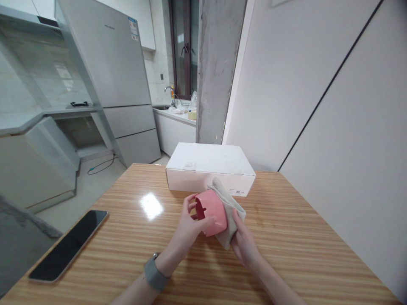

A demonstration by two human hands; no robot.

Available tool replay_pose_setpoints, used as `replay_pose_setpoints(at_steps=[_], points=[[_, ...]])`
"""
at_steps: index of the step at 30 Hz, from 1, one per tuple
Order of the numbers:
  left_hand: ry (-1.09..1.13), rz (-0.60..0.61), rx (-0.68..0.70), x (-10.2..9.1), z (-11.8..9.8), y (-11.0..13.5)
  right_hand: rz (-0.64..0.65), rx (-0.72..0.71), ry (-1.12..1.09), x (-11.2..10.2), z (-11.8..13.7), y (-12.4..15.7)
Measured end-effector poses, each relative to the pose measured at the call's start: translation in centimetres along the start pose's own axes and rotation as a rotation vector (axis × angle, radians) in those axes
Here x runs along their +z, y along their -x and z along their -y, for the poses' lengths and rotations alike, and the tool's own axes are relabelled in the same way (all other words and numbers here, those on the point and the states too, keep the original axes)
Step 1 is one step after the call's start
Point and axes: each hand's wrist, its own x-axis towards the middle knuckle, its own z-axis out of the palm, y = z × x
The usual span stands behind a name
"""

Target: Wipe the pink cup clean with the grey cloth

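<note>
- My left hand [190, 226] is wrapped around a pink cup [211, 212] — thumb on the near side, fingers curled over the rim, cup tipped on its side with the opening facing left.
- My right hand [243, 241] presses a beige cloth [230, 207] against the cup's base and far side; fingers closed together on the cloth, thumb hidden behind it.
- Cup and cloth sit just above the wooden table [286, 254], about mid-table, directly in front of me.
- A grey watch [154, 273] is on my left wrist.
- White box [210, 167] lies flat, lid shut, right behind the cup — the cloth's top edge overlaps its front face in view; can't tell if they touch.
- Phone [68, 245] lies face-up, screen dark, near the table's left edge, well apart from my hands.
- Glare spot on the table between phone and cup.
- Past the table: fridge [111, 76] on the left, concrete pillar [218, 67] centre, sink counter [174, 114] with a tap between them, white wall on the right.
</note>
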Motion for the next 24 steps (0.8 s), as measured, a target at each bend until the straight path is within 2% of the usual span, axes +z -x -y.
replay_pose_setpoints(at_steps=[2, 4, 8, 11, 17, 24], points=[[0.022, -0.014, -0.056, -0.1, 0.2, -0.2, -0.002, 0.006, -0.003, -0.1, -0.2, -0.1], [0.016, -0.003, -0.046, -0.2, 0.2, -0.1, -0.021, 0.007, -0.015, -0.1, -0.2, -0.1], [-0.094, 0.053, 0.079, 0.0, -0.4, 0.5, -0.062, 0.018, -0.021, 0.0, 0.1, -0.1], [-0.202, 0.075, 0.153, 0.1, -1.0, 1.0, -0.038, 0.029, -0.056, 0.2, 0.3, 0.0], [-0.360, 0.004, 0.320, -0.6, -1.5, 0.8, 0.015, 0.138, -0.055, 0.1, 0.7, -0.1], [-0.513, -0.008, 0.431, -1.5, -0.7, -0.4, 0.002, 0.281, -0.046, -0.3, 1.9, -0.8]])
